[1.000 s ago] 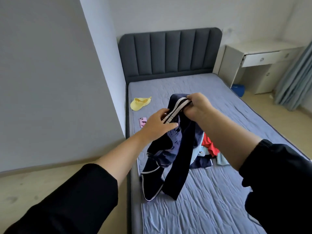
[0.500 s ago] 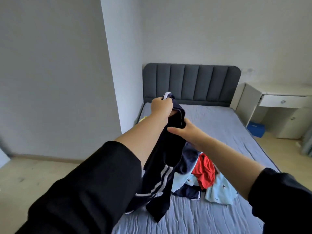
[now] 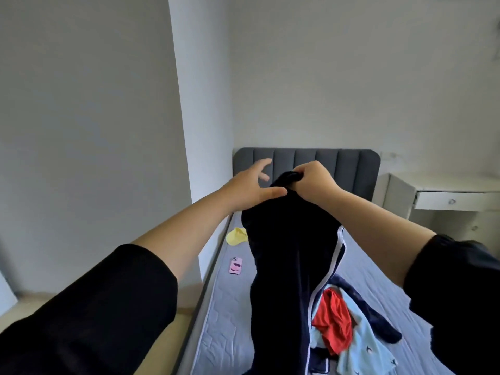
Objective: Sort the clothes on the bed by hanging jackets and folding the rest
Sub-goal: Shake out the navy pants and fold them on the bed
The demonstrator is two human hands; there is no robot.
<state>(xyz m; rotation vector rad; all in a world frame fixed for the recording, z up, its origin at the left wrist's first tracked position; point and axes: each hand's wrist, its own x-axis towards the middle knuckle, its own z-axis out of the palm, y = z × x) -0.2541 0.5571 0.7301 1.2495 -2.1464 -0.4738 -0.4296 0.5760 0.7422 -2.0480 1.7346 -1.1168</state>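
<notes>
A dark navy garment with white side stripes (image 3: 286, 266) hangs lifted above the bed (image 3: 227, 320). My right hand (image 3: 311, 182) grips its bunched top edge in front of the headboard. My left hand (image 3: 251, 185) is spread, fingers straight, its thumb touching the garment's top just left of the right hand. Below on the mattress lies a pile: a red piece (image 3: 335, 318), a light blue printed piece (image 3: 365, 350) and another dark navy piece (image 3: 378, 318).
A yellow cap (image 3: 236, 236) and a pink phone (image 3: 235, 265) lie near the bed's left edge. A grey padded headboard (image 3: 351, 166) stands behind. A white desk with a drawer (image 3: 449, 198) is at right. A wall corner juts in left of the bed.
The garment has been raised higher. My right hand took over the top edge that the left hand held; the left hand let go and spread. The view tilted up.
</notes>
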